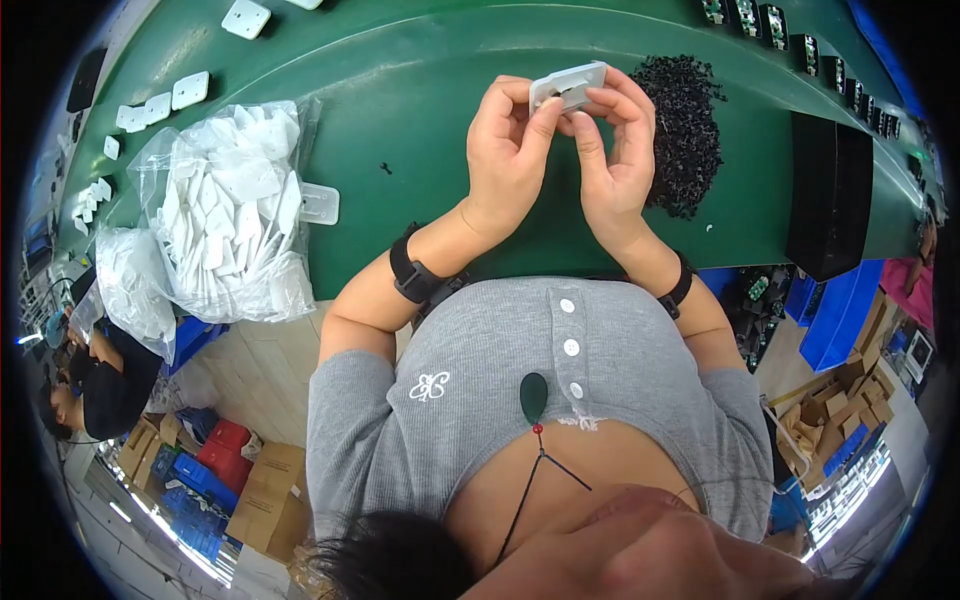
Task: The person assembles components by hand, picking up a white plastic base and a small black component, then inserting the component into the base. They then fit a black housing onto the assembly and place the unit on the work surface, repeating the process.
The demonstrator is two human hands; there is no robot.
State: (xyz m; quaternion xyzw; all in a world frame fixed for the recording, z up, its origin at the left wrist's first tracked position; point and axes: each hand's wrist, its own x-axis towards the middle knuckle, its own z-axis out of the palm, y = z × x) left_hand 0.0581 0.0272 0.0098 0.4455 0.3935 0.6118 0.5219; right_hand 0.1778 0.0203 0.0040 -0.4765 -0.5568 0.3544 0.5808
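Note:
Above the green table, a white rectangular plastic cover (570, 82) with rounded corners is held up between both my hands. My left hand (507, 150) grips its left end, thumb on the near side. On the other end, my right hand (620, 150) has its fingers and thumb closed round the edge. A small dark spot shows on the cover by my left thumb; I cannot make out whether it is a part or an opening. Just right of my right hand lies a heap of tiny black plastic parts (685, 140).
At left, an open clear bag (230, 190) is full of white covers, with one cover (320, 203) beside it. A single black part (386, 168) lies mid-table. A black bin (830, 190) stands right; circuit-board assemblies (775, 27) line the far right. A co-worker (115, 370) is at left.

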